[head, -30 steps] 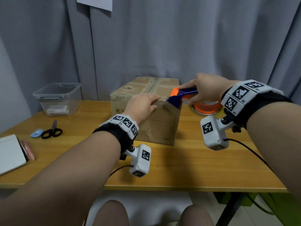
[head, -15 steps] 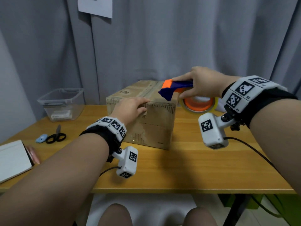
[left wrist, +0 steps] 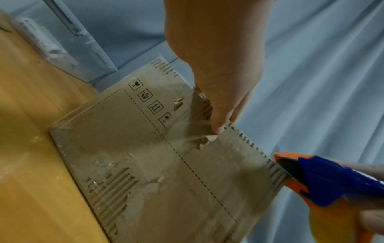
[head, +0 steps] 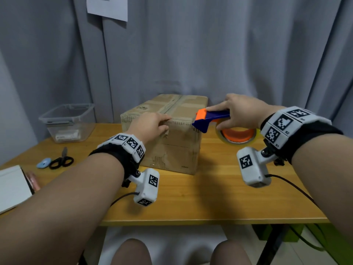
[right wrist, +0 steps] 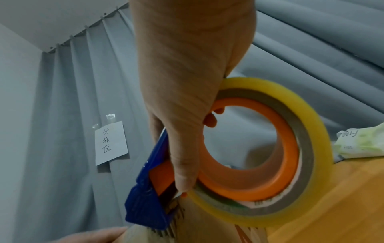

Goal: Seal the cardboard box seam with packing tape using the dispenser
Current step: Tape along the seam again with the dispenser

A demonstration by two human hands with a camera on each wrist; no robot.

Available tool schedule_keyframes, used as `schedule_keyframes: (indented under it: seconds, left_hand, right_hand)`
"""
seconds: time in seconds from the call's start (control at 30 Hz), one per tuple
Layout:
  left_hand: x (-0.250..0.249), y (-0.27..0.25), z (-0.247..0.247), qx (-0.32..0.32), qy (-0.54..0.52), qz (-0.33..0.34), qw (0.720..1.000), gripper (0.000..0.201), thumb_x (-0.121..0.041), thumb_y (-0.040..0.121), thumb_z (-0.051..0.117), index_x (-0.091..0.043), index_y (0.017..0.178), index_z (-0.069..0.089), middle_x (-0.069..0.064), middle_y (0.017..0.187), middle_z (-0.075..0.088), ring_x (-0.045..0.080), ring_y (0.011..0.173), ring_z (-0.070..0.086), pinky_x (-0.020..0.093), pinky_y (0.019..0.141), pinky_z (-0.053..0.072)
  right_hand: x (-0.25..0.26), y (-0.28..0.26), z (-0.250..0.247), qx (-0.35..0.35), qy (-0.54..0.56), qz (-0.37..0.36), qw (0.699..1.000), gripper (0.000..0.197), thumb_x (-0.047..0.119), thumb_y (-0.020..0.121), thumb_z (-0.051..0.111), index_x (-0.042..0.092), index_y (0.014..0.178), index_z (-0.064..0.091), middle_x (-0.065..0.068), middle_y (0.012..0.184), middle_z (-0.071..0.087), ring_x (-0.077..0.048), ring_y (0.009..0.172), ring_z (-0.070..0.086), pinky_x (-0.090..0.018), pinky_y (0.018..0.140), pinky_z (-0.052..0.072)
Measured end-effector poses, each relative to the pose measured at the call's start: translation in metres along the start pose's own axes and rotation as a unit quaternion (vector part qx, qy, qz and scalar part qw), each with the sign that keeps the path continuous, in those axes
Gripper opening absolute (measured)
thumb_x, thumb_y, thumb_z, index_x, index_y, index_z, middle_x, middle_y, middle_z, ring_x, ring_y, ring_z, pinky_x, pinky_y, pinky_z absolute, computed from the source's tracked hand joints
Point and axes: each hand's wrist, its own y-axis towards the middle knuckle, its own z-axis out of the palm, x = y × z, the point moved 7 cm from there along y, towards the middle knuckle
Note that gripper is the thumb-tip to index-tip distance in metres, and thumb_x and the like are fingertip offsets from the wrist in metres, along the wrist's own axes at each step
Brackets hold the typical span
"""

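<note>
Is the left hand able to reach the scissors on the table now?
Probably yes: the left hand only rests on the cardboard box, and the scissors lie in the open to its left with nothing between.

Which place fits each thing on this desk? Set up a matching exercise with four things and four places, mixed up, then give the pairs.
Things:
1. tape dispenser
2. scissors
3. plastic tub
4. cardboard box

Places:
A. under the left hand
B. back left of the table
C. in the right hand
D. beside a blue disc

Pairs: 1-C, 2-D, 3-B, 4-A
</note>
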Motion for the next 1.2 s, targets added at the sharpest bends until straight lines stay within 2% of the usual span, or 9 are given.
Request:
schedule_keyframes:
  seconds: [0.1, 0.2, 0.3, 0.43, 0.57, 0.67, 0.83, 0.93, 1.2]
  left_hand:
    - [-0.02, 0.006, -0.001, 0.03, 0.044, 0.035, 0.998, 0.041, -0.034, 0.091, 0.054, -0.028, 0.132, 0.052, 0.0, 0.122, 0.065, 0.022, 0.111, 0.058, 0.04, 0.09, 0.05]
    - [-0.054, 0.009, 0.007, 0.061, 0.021, 0.081, 0.995, 0.045, -0.029, 0.09, 0.056, -0.023, 0.134, 0.05, 0.002, 0.131, 0.059, 0.024, 0.119, 0.054, 0.04, 0.097, 0.045]
    - [-0.071, 0.009, 0.014, 0.048, -0.009, 0.108, 0.993, 0.047, -0.024, 0.089, 0.059, -0.017, 0.134, 0.05, 0.004, 0.134, 0.057, 0.025, 0.122, 0.051, 0.038, 0.1, 0.041]
    - [-0.061, 0.008, 0.015, 0.026, -0.034, 0.108, 0.993, 0.053, -0.027, 0.088, 0.062, -0.022, 0.139, 0.046, -0.002, 0.138, 0.053, 0.02, 0.126, 0.049, 0.033, 0.102, 0.038]
    - [-0.059, 0.009, 0.018, 0.01, -0.048, 0.105, 0.993, 0.052, -0.028, 0.088, 0.062, -0.026, 0.138, 0.047, -0.006, 0.137, 0.054, 0.017, 0.125, 0.05, 0.032, 0.1, 0.04]
    - [-0.056, 0.01, 0.02, 0.015, -0.052, 0.096, 0.994, 0.052, -0.029, 0.087, 0.063, -0.027, 0.137, 0.048, -0.005, 0.136, 0.056, 0.017, 0.124, 0.051, 0.035, 0.101, 0.042]
    - [-0.056, 0.009, 0.019, 0.012, -0.054, 0.096, 0.994, 0.053, -0.029, 0.088, 0.063, -0.023, 0.138, 0.047, -0.003, 0.139, 0.053, 0.017, 0.129, 0.047, 0.033, 0.106, 0.037]
    - [-0.054, 0.01, 0.019, 0.02, -0.052, 0.087, 0.995, 0.054, -0.031, 0.088, 0.063, -0.023, 0.139, 0.046, -0.004, 0.142, 0.049, 0.016, 0.132, 0.043, 0.03, 0.11, 0.032]
    - [-0.058, 0.01, 0.015, 0.019, -0.033, 0.067, 0.997, 0.052, -0.031, 0.088, 0.062, -0.023, 0.137, 0.048, -0.002, 0.139, 0.052, 0.02, 0.128, 0.047, 0.031, 0.105, 0.034]
  right_hand:
    - [-0.003, -0.001, 0.003, 0.001, 0.003, 0.002, 1.0, 0.064, 0.052, 0.078, 0.068, 0.045, 0.137, 0.042, 0.0, 0.098, 0.044, -0.015, 0.082, 0.045, -0.031, 0.071, 0.04]
    - [-0.004, -0.002, 0.003, 0.0, 0.001, 0.002, 1.0, 0.064, 0.05, 0.078, 0.068, 0.044, 0.137, 0.043, -0.001, 0.098, 0.044, -0.015, 0.083, 0.045, -0.03, 0.071, 0.039]
    - [-0.003, -0.002, 0.003, -0.001, 0.006, 0.003, 1.0, 0.065, 0.049, 0.079, 0.068, 0.043, 0.138, 0.043, -0.001, 0.1, 0.044, -0.016, 0.084, 0.046, -0.029, 0.071, 0.037]
    - [-0.002, -0.004, 0.006, -0.016, 0.013, 0.004, 1.0, 0.066, 0.05, 0.079, 0.068, 0.043, 0.139, 0.041, 0.001, 0.096, 0.041, -0.016, 0.08, 0.045, -0.029, 0.07, 0.036]
    - [-0.008, -0.014, 0.011, -0.035, 0.044, 0.011, 0.998, 0.068, 0.053, 0.079, 0.066, 0.046, 0.14, 0.036, -0.005, 0.108, 0.047, -0.023, 0.093, 0.053, -0.032, 0.081, 0.042]
    - [-0.009, -0.021, 0.007, -0.045, 0.038, 0.006, 0.998, 0.069, 0.054, 0.079, 0.065, 0.048, 0.14, 0.034, -0.005, 0.112, 0.046, -0.024, 0.098, 0.052, -0.037, 0.087, 0.045]
    - [-0.013, -0.027, 0.013, -0.047, 0.043, 0.013, 0.998, 0.068, 0.052, 0.08, 0.064, 0.048, 0.141, 0.033, -0.005, 0.11, 0.046, -0.023, 0.094, 0.052, -0.035, 0.084, 0.045]
    - [-0.033, -0.04, 0.016, -0.044, 0.036, 0.035, 0.998, 0.067, 0.051, 0.08, 0.066, 0.049, 0.139, 0.036, -0.004, 0.11, 0.046, -0.021, 0.094, 0.05, -0.031, 0.078, 0.039]
    - [-0.06, -0.071, 0.021, -0.064, 0.022, 0.066, 0.996, 0.065, 0.051, 0.078, 0.067, 0.049, 0.137, 0.04, -0.001, 0.109, 0.045, -0.021, 0.095, 0.051, -0.032, 0.079, 0.04]
